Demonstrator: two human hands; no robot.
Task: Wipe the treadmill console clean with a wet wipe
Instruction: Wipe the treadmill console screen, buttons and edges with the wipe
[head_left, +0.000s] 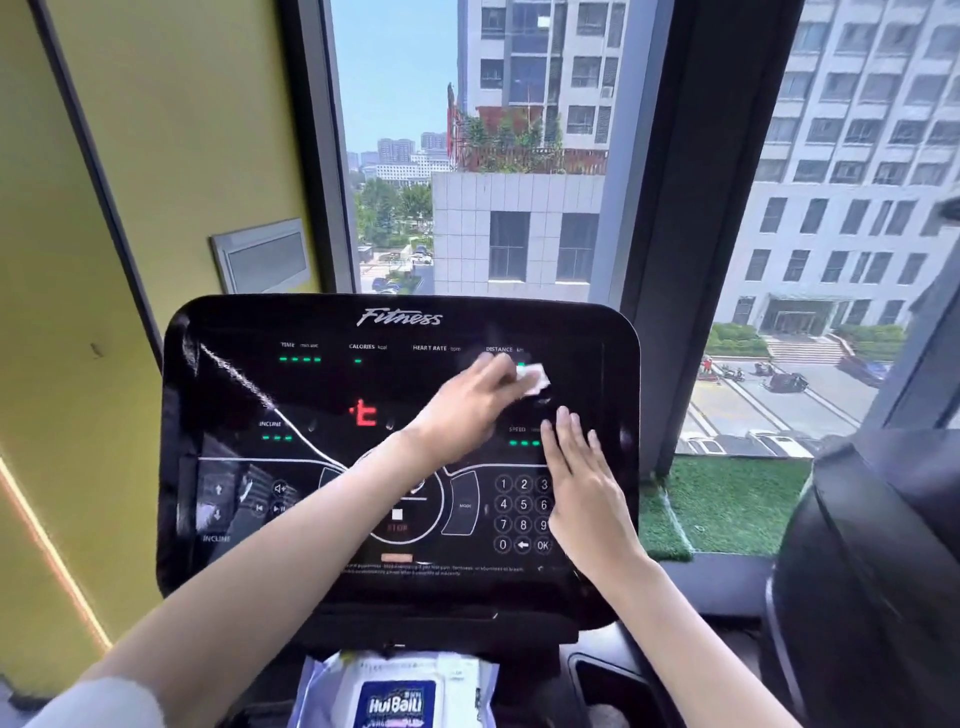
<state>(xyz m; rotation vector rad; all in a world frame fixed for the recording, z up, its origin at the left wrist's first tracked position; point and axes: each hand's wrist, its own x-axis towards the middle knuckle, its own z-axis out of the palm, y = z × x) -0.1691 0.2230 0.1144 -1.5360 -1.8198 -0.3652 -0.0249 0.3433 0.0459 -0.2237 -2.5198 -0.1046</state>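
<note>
The black treadmill console (291, 395) fills the middle of the view, its green and red readouts lit. My left hand (475, 397) reaches across to the upper right of the screen and grips a small white wet wipe (535, 375) just under the DISTANCE readout. My right hand (582, 483) lies flat on the console's right side with straight fingers, covering the right edge of the number keypad (522, 514) and reaching up to the SPEED readout.
A pack of wet wipes (397, 693) with a blue label sits in the tray below the console. A cup holder (608, 686) is to its right. A second dark machine (872, 571) stands at the right. Windows and a yellow wall (171, 130) lie behind.
</note>
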